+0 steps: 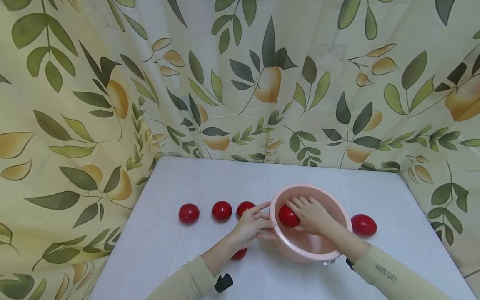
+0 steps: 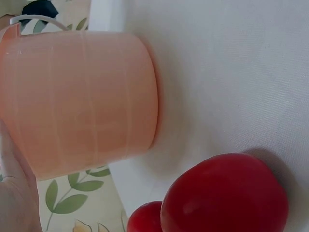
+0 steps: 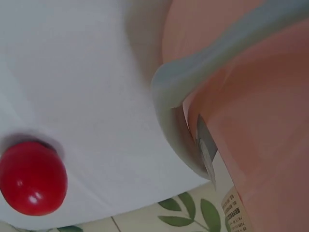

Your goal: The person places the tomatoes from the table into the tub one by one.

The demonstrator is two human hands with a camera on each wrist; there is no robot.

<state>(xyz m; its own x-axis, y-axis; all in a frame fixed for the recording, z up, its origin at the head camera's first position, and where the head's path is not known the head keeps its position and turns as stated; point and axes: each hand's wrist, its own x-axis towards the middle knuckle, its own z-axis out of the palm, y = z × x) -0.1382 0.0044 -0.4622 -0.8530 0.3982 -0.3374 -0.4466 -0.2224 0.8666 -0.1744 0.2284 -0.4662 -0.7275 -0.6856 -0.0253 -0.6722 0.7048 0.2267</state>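
A pink bucket (image 1: 285,246) stands upright on the white table, its grey-white handle (image 3: 193,72) hanging down its side in the right wrist view. My right hand (image 1: 313,216) reaches inside the bucket and grips a smooth red tomato (image 1: 288,216), fingers over its far side and thumb near its lower edge. On the bucket's left, my left hand (image 1: 251,227) touches the outer wall at the rim with spread, fairly straight fingers. One tomato (image 1: 245,207) lies just behind the left hand, partly covered by it. Another tomato (image 1: 238,254) shows from under the left wrist.
Two more tomatoes, a far-left tomato (image 1: 189,213) and its neighbour (image 1: 221,211), lie left of the hands. A single tomato (image 1: 363,225) sits right of the bucket. Leaf-patterned curtain (image 1: 240,83) hangs behind the white table (image 1: 180,175) and along its sides.
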